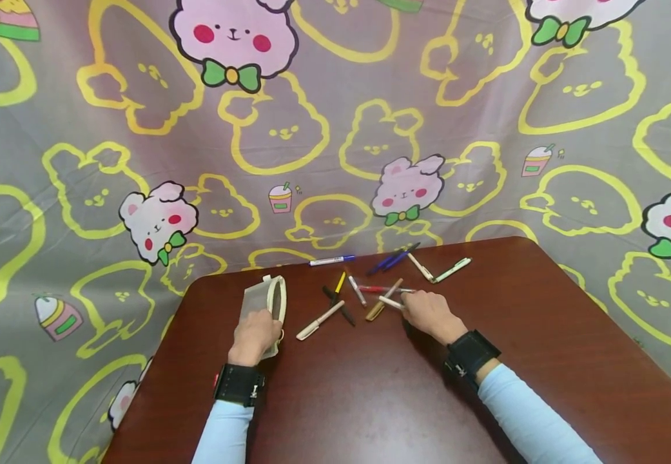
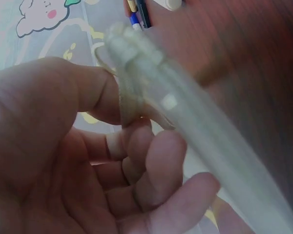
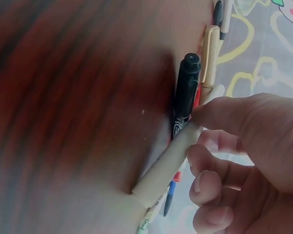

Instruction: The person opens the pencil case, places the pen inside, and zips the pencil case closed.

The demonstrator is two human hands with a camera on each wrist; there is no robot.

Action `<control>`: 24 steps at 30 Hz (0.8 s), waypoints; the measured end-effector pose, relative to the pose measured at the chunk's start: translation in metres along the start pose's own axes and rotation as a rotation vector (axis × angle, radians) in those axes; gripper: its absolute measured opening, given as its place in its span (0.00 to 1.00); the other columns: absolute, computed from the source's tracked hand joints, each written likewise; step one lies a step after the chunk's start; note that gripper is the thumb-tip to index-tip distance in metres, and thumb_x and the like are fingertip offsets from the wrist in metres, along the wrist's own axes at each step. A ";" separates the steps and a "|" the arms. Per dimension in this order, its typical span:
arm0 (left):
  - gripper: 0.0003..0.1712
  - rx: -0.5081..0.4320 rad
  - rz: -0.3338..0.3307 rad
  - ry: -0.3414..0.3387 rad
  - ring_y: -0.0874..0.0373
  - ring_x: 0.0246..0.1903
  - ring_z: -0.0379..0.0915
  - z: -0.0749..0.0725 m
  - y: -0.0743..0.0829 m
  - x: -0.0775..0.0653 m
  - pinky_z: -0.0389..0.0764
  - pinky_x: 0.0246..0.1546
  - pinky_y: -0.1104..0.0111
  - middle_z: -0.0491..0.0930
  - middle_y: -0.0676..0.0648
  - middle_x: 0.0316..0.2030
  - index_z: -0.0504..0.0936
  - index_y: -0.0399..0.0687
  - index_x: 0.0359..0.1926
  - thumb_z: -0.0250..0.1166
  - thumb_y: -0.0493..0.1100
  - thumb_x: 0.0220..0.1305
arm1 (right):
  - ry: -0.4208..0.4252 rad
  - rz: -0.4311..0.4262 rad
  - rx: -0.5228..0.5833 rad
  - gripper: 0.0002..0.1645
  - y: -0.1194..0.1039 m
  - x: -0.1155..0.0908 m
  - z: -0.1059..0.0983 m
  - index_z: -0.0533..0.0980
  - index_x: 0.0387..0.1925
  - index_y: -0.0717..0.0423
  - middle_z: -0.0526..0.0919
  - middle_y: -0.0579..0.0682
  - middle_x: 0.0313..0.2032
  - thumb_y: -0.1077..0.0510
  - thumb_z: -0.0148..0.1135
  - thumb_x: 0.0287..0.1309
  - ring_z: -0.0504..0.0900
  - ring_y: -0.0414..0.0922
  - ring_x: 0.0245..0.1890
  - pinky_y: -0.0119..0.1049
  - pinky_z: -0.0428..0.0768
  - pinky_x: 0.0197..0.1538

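Note:
On the left of the table, a translucent pencil pouch (image 1: 256, 298) with a cream zip edge gapes at its top. My left hand (image 1: 254, 335) pinches one edge of the pouch between thumb and index finger; in the left wrist view the cream zip edge (image 2: 205, 119) runs past the curled fingers. Over the scattered pens, my right hand (image 1: 430, 314) pinches a cream-white pen (image 3: 163, 168) between thumb and fingertips. A black marker (image 3: 186, 90) lies right beside that pen, close to the thumb.
Between the hands lie a cream pen (image 1: 320, 320), a yellow-and-black pen (image 1: 338, 283), a tan pen (image 1: 377, 310) and a red pen (image 1: 372, 289). Farther back are a blue-capped marker (image 1: 332, 260), dark blue pens (image 1: 394, 258) and a pale green pen (image 1: 453, 270). A patterned curtain (image 1: 335, 129) stands behind.

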State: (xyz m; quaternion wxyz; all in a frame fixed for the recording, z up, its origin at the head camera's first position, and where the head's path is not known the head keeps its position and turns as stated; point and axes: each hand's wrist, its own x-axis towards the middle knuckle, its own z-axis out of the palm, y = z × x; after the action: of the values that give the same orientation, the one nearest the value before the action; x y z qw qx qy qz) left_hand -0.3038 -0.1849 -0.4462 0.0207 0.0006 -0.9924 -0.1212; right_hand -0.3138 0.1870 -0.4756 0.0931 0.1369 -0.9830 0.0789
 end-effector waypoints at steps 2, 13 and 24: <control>0.14 -0.003 -0.005 0.006 0.50 0.23 0.73 0.000 0.000 0.001 0.70 0.18 0.60 0.78 0.41 0.24 0.78 0.44 0.20 0.57 0.45 0.59 | -0.002 -0.009 0.004 0.13 0.000 0.001 -0.002 0.69 0.21 0.49 0.72 0.47 0.17 0.56 0.63 0.57 0.72 0.46 0.15 0.42 0.68 0.16; 0.14 -0.025 -0.014 0.012 0.46 0.30 0.78 -0.001 0.002 -0.001 0.73 0.21 0.57 0.83 0.38 0.32 0.78 0.46 0.21 0.56 0.48 0.58 | -0.077 0.010 0.142 0.12 -0.005 0.007 -0.014 0.73 0.19 0.47 0.73 0.43 0.15 0.54 0.59 0.57 0.72 0.41 0.14 0.36 0.66 0.16; 0.16 -0.084 0.003 -0.003 0.51 0.23 0.73 -0.001 0.001 -0.006 0.68 0.19 0.62 0.77 0.44 0.23 0.76 0.47 0.19 0.55 0.48 0.60 | -0.188 0.052 0.566 0.12 -0.009 0.017 -0.005 0.76 0.26 0.53 0.74 0.44 0.18 0.52 0.56 0.62 0.70 0.40 0.15 0.32 0.69 0.19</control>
State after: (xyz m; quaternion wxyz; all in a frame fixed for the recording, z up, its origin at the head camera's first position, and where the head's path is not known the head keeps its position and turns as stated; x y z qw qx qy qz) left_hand -0.2982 -0.1841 -0.4456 0.0196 -0.0019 -0.9865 -0.1626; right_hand -0.3266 0.1750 -0.4657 -0.0424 0.1387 -0.9295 0.3392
